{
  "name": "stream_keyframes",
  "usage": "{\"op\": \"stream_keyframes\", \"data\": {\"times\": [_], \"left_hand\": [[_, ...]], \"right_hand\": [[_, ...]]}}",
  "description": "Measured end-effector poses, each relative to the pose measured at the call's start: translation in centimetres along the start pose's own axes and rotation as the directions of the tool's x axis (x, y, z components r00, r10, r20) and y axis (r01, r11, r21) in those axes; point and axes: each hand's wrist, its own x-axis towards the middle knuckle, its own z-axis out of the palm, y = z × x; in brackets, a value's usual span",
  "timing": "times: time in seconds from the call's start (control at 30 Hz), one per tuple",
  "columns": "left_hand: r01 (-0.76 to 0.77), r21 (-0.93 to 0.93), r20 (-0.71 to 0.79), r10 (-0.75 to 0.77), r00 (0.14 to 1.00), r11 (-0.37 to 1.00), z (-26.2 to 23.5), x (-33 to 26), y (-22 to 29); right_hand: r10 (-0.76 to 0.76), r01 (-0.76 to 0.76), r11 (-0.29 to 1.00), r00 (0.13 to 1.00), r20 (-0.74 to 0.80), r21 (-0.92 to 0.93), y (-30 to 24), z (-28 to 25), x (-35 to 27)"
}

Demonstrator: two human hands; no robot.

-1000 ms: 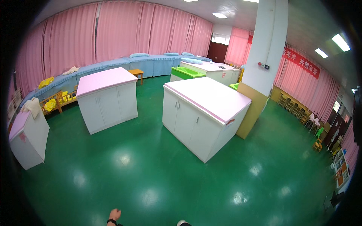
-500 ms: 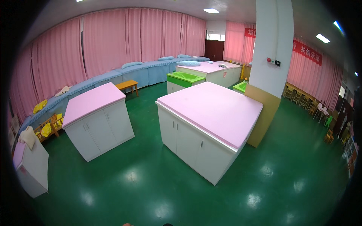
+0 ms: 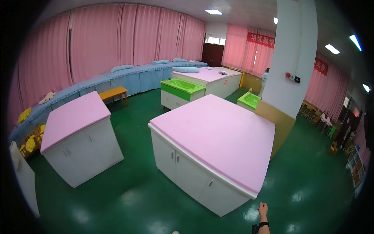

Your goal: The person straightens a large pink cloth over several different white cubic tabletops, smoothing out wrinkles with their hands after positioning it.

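My right hand (image 3: 263, 208) reaches in from the lower edge, a dark band (image 3: 263, 224) around its wrist. Its fingers look curled in, and nothing shows in them. It is apart from everything, nearest the front right corner of a white cabinet (image 3: 191, 171) with a pink padded top (image 3: 218, 132). My left hand is out of view. A second pink-topped cabinet (image 3: 85, 152) stands to the left.
Green floor (image 3: 132, 199) runs around the cabinets. Beyond are a green basin unit (image 3: 183, 91), another green basin (image 3: 249, 100), an orange bench (image 3: 113, 93) and blue-covered beds (image 3: 124, 84). A pillar (image 3: 292, 58) rises at right; a person (image 3: 265, 78) stands behind it.
The view has moved closer to the large pink-topped cabinet, which looks bigger and lower. My right hand has come in at the lower right. A person now shows beside the pillar.
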Motion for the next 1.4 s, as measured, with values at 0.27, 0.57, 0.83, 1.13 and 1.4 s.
{"op": "stream_keyframes", "data": {"times": [0.27, 0.57, 0.83, 1.13, 1.4], "left_hand": [[-0.443, -0.107, -0.208, 0.415, 0.886, 0.89, -10.5, 15.6, 37.5], [-0.518, 0.164, -0.306, 0.543, 0.782, 0.839, -16.3, 28.5, 55.6], [-0.534, 0.265, -0.337, 0.596, 0.729, 0.803, -23.3, 38.4, 71.4], [-0.399, 0.408, -0.195, 0.506, 0.84, 0.821, -27.7, 51.1, 81.6], [-0.457, 0.297, -0.228, 0.527, 0.818, 0.838, -27.6, 57.9, 86.3]], "right_hand": [[0.212, -0.239, 0.944, 0.968, -0.137, -0.227, -1.1, 2.8, 7.9], [0.267, -0.415, 0.758, 0.901, -0.341, -0.504, -10.1, 7.6, 9.8], [0.343, -0.478, 0.765, 0.87, -0.354, -0.433, -12.4, 6.9, 9.7], [0.561, -0.622, 0.779, 0.75, -0.35, -0.086, -10.1, 9.8, 0.8], [0.781, -0.836, 0.545, 0.479, -0.4, 0.064, -7.5, 7.7, -16.6]]}}
